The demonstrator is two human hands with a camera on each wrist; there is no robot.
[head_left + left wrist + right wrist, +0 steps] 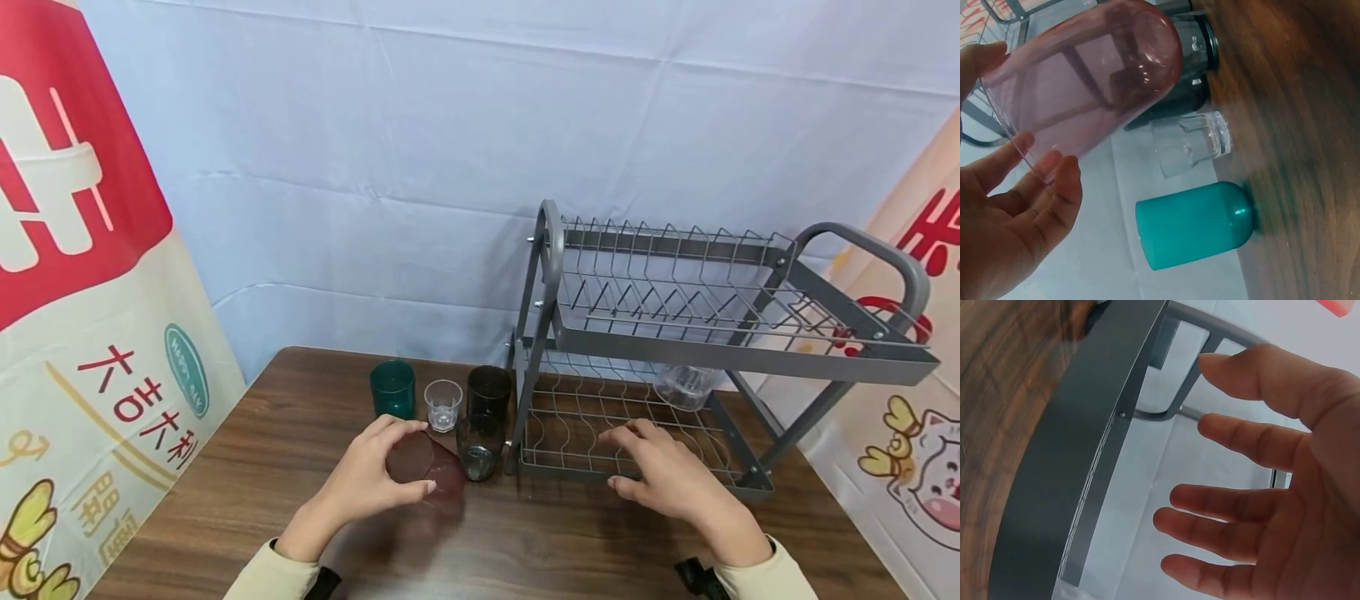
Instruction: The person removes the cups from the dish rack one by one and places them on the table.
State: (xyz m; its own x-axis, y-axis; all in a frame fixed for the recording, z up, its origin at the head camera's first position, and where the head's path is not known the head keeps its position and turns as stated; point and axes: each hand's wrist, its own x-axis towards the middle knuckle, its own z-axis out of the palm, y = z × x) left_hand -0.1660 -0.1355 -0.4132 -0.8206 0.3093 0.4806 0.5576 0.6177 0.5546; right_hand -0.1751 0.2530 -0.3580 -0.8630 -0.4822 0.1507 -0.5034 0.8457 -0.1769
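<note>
My left hand [363, 479] grips a see-through reddish-pink cup [1085, 87] near its rim, thumb on one side and fingers on the other. In the head view the cup's mouth faces toward that hand. Just beyond stand a teal cup [393, 392], a small clear glass [443, 407], a dark brown cup [489, 392] and a grey glass [480, 448]. My right hand [667, 473] holds nothing; its fingers are spread and loosely bent in front of the grey two-tier dish rack [735, 357].
On the rack's lower tier, toward the right, lies a clear cup [686, 387]. The rack's left leg stands close beside the grey glass. A pale cloth [375, 208] hangs behind the wooden table [240, 475], with printed banners on both sides.
</note>
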